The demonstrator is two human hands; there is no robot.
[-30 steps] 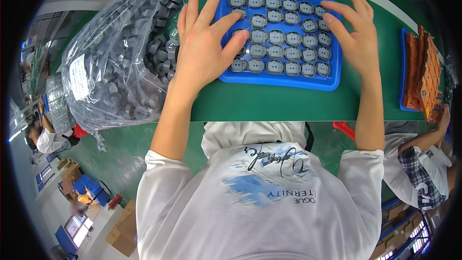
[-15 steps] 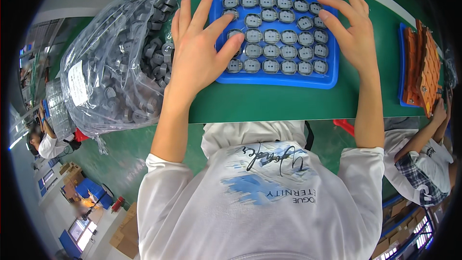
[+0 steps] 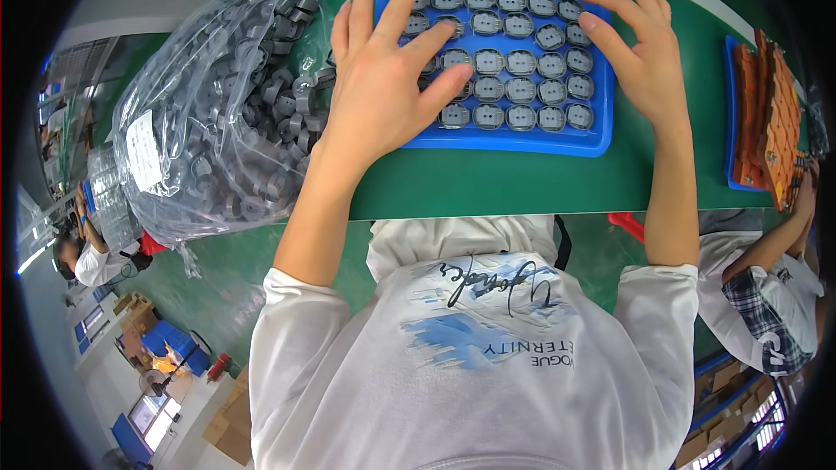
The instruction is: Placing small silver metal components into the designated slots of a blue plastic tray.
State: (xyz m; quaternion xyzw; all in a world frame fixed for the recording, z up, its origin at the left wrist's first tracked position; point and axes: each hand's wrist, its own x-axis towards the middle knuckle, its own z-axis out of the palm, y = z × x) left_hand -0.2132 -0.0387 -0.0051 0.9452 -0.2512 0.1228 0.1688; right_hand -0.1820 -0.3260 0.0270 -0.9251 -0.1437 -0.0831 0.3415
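A blue plastic tray (image 3: 522,146) holds rows of small grey oval parts with holes in their tops (image 3: 521,62). My left hand (image 3: 379,78) reaches over the tray's left side with its fingers spread. Its index fingertip rests on or just above a grey part in the second row, and the hand hides some parts at the left. At the tray's right rim, my right hand (image 3: 649,57) has its fingers apart, with thumb and index finger close to the end parts of the upper rows. Neither hand visibly grips anything.
A clear plastic bag (image 3: 187,135) full of loose grey parts lies left of the tray on the green table (image 3: 488,187). At far right, another person's hands (image 3: 805,191) touch orange panels (image 3: 779,135) beside a blue tray (image 3: 730,113). Another person (image 3: 91,261) sits far left.
My left hand has moved right across the tray, its index finger going from the leftmost part to one further in. My right hand has barely moved.
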